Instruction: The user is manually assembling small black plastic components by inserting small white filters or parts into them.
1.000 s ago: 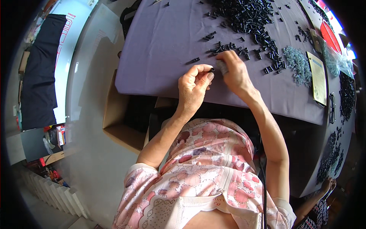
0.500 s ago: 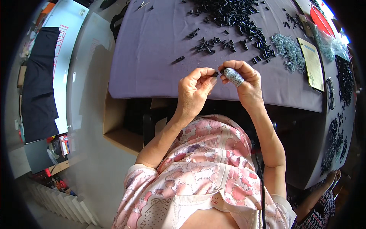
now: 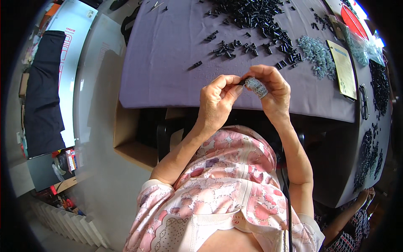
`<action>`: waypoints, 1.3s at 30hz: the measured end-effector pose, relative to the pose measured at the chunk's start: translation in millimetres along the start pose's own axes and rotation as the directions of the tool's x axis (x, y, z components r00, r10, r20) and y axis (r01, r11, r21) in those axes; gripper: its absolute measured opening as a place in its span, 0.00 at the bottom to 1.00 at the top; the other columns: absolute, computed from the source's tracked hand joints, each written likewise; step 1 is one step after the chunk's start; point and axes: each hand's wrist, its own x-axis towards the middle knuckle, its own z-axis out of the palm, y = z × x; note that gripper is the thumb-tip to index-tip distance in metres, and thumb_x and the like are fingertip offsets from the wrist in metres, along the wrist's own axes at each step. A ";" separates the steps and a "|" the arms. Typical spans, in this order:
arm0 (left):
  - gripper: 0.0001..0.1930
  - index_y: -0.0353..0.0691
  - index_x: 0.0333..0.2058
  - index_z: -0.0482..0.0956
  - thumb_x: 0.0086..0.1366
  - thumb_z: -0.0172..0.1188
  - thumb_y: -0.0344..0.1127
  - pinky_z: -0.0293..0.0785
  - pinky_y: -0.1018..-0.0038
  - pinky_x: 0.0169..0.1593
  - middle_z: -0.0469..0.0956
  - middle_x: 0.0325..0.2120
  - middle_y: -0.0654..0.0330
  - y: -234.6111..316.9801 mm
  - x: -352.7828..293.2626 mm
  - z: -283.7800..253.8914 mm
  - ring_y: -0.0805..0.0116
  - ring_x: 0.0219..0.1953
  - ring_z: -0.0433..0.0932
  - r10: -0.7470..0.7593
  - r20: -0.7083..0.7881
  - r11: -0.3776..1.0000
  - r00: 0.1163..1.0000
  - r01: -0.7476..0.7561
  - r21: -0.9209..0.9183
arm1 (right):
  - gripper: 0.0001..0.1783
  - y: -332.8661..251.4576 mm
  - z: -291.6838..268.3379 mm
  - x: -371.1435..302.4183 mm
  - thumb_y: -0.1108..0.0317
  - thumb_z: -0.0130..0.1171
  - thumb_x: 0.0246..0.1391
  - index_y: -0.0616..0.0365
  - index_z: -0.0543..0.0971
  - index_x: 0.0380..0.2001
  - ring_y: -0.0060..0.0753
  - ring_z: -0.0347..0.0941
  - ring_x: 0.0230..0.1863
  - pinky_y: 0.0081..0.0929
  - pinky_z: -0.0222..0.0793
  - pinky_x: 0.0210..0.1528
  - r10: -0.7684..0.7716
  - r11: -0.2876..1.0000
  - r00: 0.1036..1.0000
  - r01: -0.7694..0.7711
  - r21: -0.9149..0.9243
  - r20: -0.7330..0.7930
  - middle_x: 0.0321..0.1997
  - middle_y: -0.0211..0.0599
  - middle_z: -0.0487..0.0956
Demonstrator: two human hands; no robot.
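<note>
Above the near edge of the table, my two hands meet fingertip to fingertip. A small black plastic part [image 3: 242,82] is pinched between the thumb and forefinger of my left hand [image 3: 215,101]. My right hand [image 3: 275,94], its thumb wrapped in a speckled grey cover [image 3: 256,87], is closed at the same spot on a dark bit mostly hidden behind that thumb. Beyond the hands, a large pile of black plastic parts [image 3: 252,17] spreads over the purple cloth [image 3: 163,63], with a smaller loose group [image 3: 224,49] nearer me.
Right of the pile lies a heap of small silvery pieces [image 3: 317,54], beside a yellowish booklet [image 3: 342,69] and glasses [image 3: 364,103]. A second table at the right holds more black parts [image 3: 367,155]; another person's hand [image 3: 367,196] shows there. An open cardboard box [image 3: 128,138] stands below left.
My hands have come together, closing the small gap between the black bits at their fingertips. The right thumb has tilted slightly, and the things on the table stay put.
</note>
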 end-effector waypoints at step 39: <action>0.08 0.35 0.39 0.76 0.60 0.58 0.28 0.64 0.87 0.26 0.74 0.22 0.70 8.7 2.5 2.1 0.86 0.22 0.66 -0.054 0.127 0.996 0.990 0.063 -0.070 | 0.18 -30.5 -14.7 8.1 0.87 0.52 0.27 0.64 0.72 0.30 0.41 0.73 0.35 0.28 0.70 0.36 -0.291 0.656 0.898 0.438 -0.614 0.330 0.34 0.41 0.74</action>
